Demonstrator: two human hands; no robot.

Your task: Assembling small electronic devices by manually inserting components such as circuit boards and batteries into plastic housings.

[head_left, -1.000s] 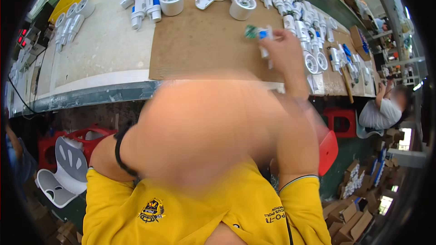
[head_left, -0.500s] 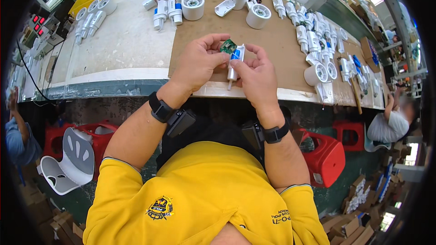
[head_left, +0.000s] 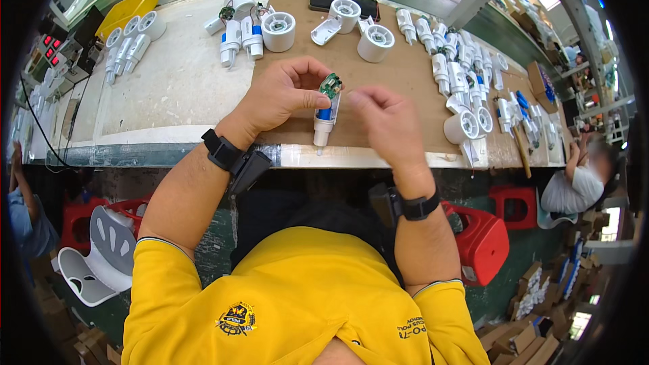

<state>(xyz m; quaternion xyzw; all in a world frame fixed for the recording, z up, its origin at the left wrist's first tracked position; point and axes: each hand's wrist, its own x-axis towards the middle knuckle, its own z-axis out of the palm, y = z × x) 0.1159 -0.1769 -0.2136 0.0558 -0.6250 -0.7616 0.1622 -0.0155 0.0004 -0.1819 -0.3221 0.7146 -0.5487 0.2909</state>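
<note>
Over the near edge of the bench my left hand [head_left: 287, 98] is closed on a small green circuit board [head_left: 330, 85]. Just below it, in the same grip, is a white plastic handle housing [head_left: 322, 136], its narrow end pointing toward me. A blue cylindrical cell [head_left: 324, 114] shows inside the housing's upper part. My right hand [head_left: 391, 122] is off to the right of the housing, apart from it. Its fingers are curled in but smeared by motion, so I cannot make out whether they hold anything.
White round housings [head_left: 279, 31] and handle units [head_left: 230, 44] stand at the back, near a dark case [head_left: 318, 1]. Many white units [head_left: 457, 78] crowd the right, beside a wooden-handled tool [head_left: 522, 151]. A yellow bin [head_left: 128, 13] sits far left; red stools [head_left: 481, 247] stand below.
My right hand has come off the housing and moved right. My left hand has shifted a little left and down, keeping the board and housing, which now sit more upright.
</note>
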